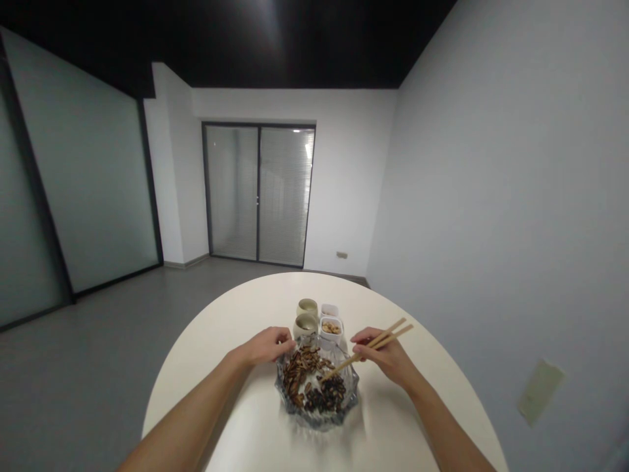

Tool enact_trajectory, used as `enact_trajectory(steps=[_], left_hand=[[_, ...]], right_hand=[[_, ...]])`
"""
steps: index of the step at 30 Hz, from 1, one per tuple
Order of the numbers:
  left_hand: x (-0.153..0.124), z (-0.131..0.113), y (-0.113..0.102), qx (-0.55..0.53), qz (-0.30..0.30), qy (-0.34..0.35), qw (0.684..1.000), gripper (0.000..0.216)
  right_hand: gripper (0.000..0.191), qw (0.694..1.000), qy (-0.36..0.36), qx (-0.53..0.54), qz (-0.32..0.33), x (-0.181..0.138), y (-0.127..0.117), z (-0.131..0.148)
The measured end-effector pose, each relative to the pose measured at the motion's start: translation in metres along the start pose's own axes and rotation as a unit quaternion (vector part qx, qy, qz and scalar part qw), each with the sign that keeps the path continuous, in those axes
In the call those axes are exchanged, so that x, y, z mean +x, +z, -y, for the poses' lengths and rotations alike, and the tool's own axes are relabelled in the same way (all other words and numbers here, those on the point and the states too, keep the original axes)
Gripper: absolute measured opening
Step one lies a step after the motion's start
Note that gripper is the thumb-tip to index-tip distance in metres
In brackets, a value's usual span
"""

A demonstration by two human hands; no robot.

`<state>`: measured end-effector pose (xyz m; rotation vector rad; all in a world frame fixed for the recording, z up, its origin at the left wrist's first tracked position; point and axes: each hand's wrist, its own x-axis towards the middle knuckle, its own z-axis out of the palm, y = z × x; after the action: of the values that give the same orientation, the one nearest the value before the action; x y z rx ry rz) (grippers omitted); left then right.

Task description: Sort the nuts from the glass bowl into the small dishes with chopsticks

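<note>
A clear glass bowl (319, 423) with a scalloped rim stands on the round white table. Brown seeds or nuts (297, 373) line its left and back, and a darker, nearly black heap (327, 396) lies at the front right. My left hand (268, 345) is closed on the bowl's back left rim, its fingertips partly hidden. Over the right side of the bowl, my right hand (388, 359) grips a pair of wooden chopsticks (346, 362). Their tips reach down to the dark heap; whether a piece is pinched between them is too small to tell.
Behind the bowl stand two pale green cups (306, 321) and two small white containers (331, 337); the nearer container holds light tan pieces. The table (236, 419) has a curved edge. A wall (515, 229) runs close along the right.
</note>
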<state>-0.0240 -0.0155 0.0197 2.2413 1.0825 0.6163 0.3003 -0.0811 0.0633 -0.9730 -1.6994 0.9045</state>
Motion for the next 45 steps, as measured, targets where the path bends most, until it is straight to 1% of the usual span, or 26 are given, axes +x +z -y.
enact_trajectory(steps=[5,8,13,17,26,30,33,37,40,43,45], left_hand=[[0.001,0.002,0.001,0.002,-0.002,0.001,1.0,0.041],[0.0,0.002,0.001,-0.002,0.0,0.003,1.0,0.041],[-0.001,0.0,0.0,-0.002,-0.001,0.005,1.0,0.041],[0.0,0.001,0.0,0.003,-0.002,0.003,1.0,0.041],[0.0,0.001,-0.002,0.012,-0.003,0.002,1.0,0.04],[-0.001,-0.001,-0.004,0.012,-0.004,0.003,1.0,0.042],[-0.001,-0.001,-0.005,0.009,-0.002,-0.001,1.0,0.043],[0.001,0.003,-0.004,0.01,-0.002,-0.002,1.0,0.041],[0.001,0.006,-0.003,0.005,-0.002,-0.002,1.0,0.042],[0.0,0.004,-0.002,0.003,-0.001,0.003,1.0,0.043],[0.0,0.001,-0.003,0.011,-0.003,0.002,1.0,0.043]], right_hand=[[0.031,1.0,-0.006,0.006,-0.019,0.0,0.0,0.0],[0.031,0.999,-0.021,0.008,-0.048,0.001,0.001,0.002],[0.028,0.991,-0.073,0.006,-0.111,0.007,0.001,0.009],[0.025,0.983,-0.113,0.0,-0.144,0.02,0.002,0.012],[0.026,0.977,-0.132,-0.022,-0.168,0.066,0.016,0.016],[0.03,0.971,-0.138,-0.038,-0.191,0.087,0.02,0.009],[0.032,0.968,-0.136,-0.053,-0.206,0.097,0.023,0.0],[0.033,0.965,-0.138,-0.069,-0.21,0.101,0.029,-0.014],[0.031,0.97,-0.126,-0.07,-0.197,0.099,0.032,-0.022],[0.029,0.973,-0.114,-0.072,-0.187,0.094,0.031,-0.025],[0.029,0.972,-0.111,-0.071,-0.193,0.091,0.03,-0.023]])
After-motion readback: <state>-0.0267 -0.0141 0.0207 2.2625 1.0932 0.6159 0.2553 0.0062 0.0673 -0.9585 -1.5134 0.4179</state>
